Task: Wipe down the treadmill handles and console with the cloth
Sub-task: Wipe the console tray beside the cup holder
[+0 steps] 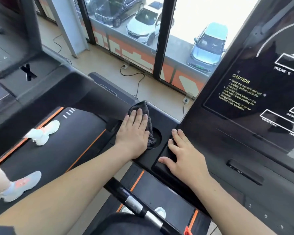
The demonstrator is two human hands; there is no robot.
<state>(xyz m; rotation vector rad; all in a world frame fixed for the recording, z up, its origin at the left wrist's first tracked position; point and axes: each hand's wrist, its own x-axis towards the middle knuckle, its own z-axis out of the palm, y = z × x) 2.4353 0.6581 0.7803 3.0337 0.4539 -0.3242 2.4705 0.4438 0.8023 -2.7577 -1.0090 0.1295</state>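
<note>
Two hands flat on the treadmill console tray (166, 116). Left hand (133, 133) open, palm pressing the dark cloth (143, 106) beside the cup hole (157, 135). Right hand (183, 153) open, fingers spread, holding nothing, near the cloth.

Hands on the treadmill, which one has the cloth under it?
The left hand: it presses the dark cloth flat beside the cup holder. The right hand rests bare on the console.

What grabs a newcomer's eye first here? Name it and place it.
The left hand pressing a dark cloth flat on the console's left wing, beside a round cup holder. The right hand lies bare on the tray next to it. At right, yellow CAUTION text stands out on the black console.
</note>
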